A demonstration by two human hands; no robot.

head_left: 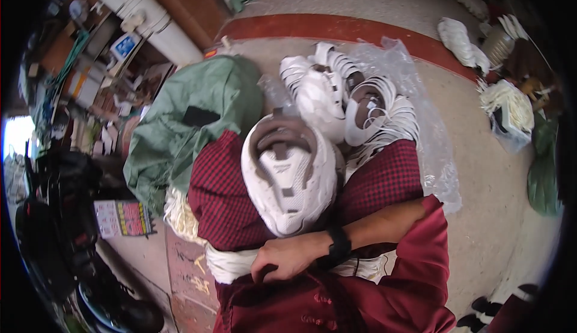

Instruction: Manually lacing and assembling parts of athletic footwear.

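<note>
A white sneaker (pixel 291 180) with a brown lining rests on my lap between my knees, its collar facing away from me. My right hand (pixel 288 258), with a dark watch at the wrist, reaches across my lap just below the shoe. Its fingers curl down beside a bundle of white laces (pixel 231 264) lying across my thighs; what is in them, if anything, is hidden. My left hand does not show. Past my right knee lie several white sneakers (pixel 324 95), some with loose white laces, on clear plastic (pixel 430 152).
A green sack (pixel 180 110) stands beyond my left knee, with cream laces (pixel 180 216) below it. Cluttered shelves (pixel 90 68) and a dark motorbike (pixel 60 213) are at the left. On the floor to the right sit more lace bundles (pixel 508 107) and a green bag (pixel 544 164).
</note>
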